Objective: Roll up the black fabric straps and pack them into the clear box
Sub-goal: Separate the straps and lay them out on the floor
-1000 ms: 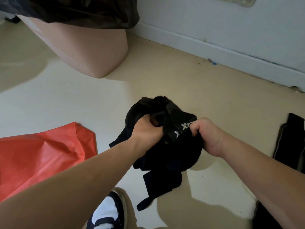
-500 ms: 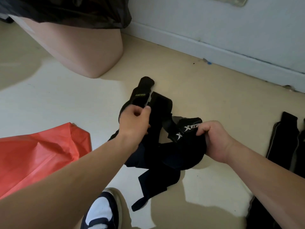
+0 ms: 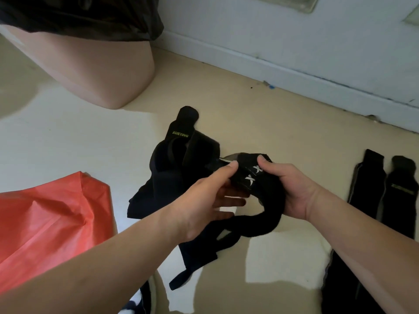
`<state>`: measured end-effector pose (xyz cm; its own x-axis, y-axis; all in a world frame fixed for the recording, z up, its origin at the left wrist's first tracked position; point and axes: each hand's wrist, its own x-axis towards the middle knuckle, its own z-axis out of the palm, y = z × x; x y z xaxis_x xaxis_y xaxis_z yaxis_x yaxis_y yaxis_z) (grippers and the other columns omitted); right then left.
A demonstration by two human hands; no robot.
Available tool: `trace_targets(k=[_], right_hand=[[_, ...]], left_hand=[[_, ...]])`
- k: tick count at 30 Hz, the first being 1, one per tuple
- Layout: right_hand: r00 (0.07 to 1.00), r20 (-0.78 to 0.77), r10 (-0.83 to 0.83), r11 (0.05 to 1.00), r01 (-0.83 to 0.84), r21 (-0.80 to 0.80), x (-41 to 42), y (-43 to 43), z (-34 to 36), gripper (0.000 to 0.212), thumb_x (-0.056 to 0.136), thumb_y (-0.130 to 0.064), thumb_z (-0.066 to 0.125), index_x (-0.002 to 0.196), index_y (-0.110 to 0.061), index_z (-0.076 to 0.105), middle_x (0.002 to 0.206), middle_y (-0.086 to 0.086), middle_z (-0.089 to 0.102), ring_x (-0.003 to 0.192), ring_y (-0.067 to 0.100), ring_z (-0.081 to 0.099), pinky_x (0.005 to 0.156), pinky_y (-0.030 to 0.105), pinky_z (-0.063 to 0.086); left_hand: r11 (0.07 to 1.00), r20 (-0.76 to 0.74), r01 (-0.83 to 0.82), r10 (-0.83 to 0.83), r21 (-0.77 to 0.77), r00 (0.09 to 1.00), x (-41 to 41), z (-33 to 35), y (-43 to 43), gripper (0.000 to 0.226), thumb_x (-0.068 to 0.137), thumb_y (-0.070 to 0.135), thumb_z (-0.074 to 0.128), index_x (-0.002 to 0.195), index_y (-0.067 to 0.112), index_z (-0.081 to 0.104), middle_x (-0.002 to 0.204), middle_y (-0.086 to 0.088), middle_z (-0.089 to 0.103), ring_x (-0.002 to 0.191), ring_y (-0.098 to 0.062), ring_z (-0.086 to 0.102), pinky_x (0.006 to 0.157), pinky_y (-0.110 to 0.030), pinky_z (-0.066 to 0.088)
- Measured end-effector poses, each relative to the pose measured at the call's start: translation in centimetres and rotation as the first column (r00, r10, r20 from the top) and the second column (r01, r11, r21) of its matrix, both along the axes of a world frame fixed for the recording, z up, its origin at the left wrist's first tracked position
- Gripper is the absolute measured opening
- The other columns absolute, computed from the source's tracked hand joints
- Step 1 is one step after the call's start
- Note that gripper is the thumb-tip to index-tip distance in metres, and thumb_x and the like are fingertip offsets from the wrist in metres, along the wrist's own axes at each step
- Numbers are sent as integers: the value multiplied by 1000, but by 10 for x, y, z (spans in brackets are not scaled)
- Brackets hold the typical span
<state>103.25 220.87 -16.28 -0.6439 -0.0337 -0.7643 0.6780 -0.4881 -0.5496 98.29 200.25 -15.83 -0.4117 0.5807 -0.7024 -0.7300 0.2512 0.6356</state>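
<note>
Room: I see a pale beige floor (image 3: 249,109) meeting a white wall (image 3: 272,37) with a skirting board. Light is dim, with bright patches on the floor.
Landmark: a pink bin (image 3: 102,71) with a black liner (image 3: 79,17) stands at the far left.
Task item: the held strap (image 3: 254,175) is lifted off the floor, on my side of the pink bin and to its right.
Right hand (image 3: 292,189): fingers are curled round the strap's lettered end and the thumb is on top, a firm hold.
Left hand (image 3: 199,200): the thumb presses the same end from above and the fingers lie beneath it, so I read it as a pinch. The lower fingers are extended.
Key relation: from the two grips the strap loops down under the right hand. Its long run then trails back toward me beneath the left forearm. The left hand is nearer that free length.
Judgement: rolling would start at the lettered end, the left hand feeding slack.
Loose heap (image 3: 172,168): more black straps lie on the floor between the pink bin and the hands.
Flat straps (image 3: 367,184): two lie side by side, well to the right of the pink bin.
Orange bag (image 3: 45,218): it lies on my side of the pink bin.
Clear box: I cannot identify it in view.
Risk: the trailing length may snag on the heap.
</note>
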Motion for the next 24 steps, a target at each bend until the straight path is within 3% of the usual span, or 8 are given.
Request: trace_targets(k=[1, 3, 6, 9, 11, 13, 20, 24], right_hand=[[1000, 5, 18, 1000, -18, -2, 5, 3, 3, 35, 102, -39, 58, 97, -8, 76, 71, 10, 72, 50, 19, 67, 43, 25, 53], [996, -12, 86, 996, -86, -9, 13, 6, 9, 27, 101, -38, 59, 108, -16, 74, 76, 8, 72, 54, 16, 66, 40, 23, 48], [990, -80, 114, 993, -114, 3, 26, 6, 10, 33, 103, -34, 58, 130, -19, 70, 110, 11, 80, 90, 23, 79, 70, 31, 63], [992, -128, 13, 998, -5, 65, 33, 5, 2, 41, 104, -33, 61, 141, -17, 65, 133, 17, 74, 118, 33, 73, 99, 44, 58], [987, -134, -91, 990, 104, 96, 35, 3, -3, 38, 107, -32, 59, 141, -15, 65, 133, 16, 74, 119, 34, 73, 100, 44, 56], [984, -134, -122, 980, 140, 141, 34, 2, -5, 35, 109, -34, 56, 137, -17, 68, 130, 12, 76, 118, 30, 74, 99, 42, 57], [986, -151, -65, 938, 112, 327, 29, 1, 0, 24, 109, -25, 58, 126, -17, 73, 126, 11, 77, 108, 22, 72, 91, 38, 56], [976, -215, -28, 988, 59, 144, 32, 8, 5, 26, 108, -19, 56, 127, -9, 71, 113, 10, 78, 100, 22, 74, 85, 33, 56]], left_hand=[[999, -44, -44, 46, 30, 998, 2, 5, 5, 47, 96, 54, 67, 128, 19, 73, 121, -6, 78, 116, -24, 74, 107, -51, 53], [981, -203, -190, 192, 32, 960, 3, 16, 14, 27, 98, 25, 74, 123, 15, 72, 116, -8, 79, 110, -26, 76, 104, -49, 58], [956, -349, -294, 280, 13, 894, -2, 24, 19, 20, 98, 12, 73, 118, 12, 72, 110, -11, 80, 106, -27, 78, 97, -41, 61], [963, -196, -266, 271, 52, 942, 4, 24, 20, 28, 101, 20, 70, 127, 9, 69, 118, -14, 78, 110, -30, 76, 101, -48, 59], [967, -14, -244, 246, 77, 969, 21, 20, 20, 34, 103, 21, 67, 130, 1, 67, 122, -20, 76, 113, -36, 75, 101, -46, 60], [974, 53, -214, 210, 77, 976, 36, 17, 19, 34, 104, 21, 65, 125, -6, 65, 120, -24, 76, 112, -39, 75, 99, -46, 61], [953, -181, -252, 222, -166, 958, 30, -2, 10, 16, 108, 19, 60, 108, 6, 69, 108, -21, 79, 97, -34, 79, 86, -47, 66], [858, -193, -416, 373, -300, 908, 17, -19, -8, 13, 109, 16, 58, 106, 5, 64, 106, -19, 77, 87, -33, 81, 76, -45, 67]])
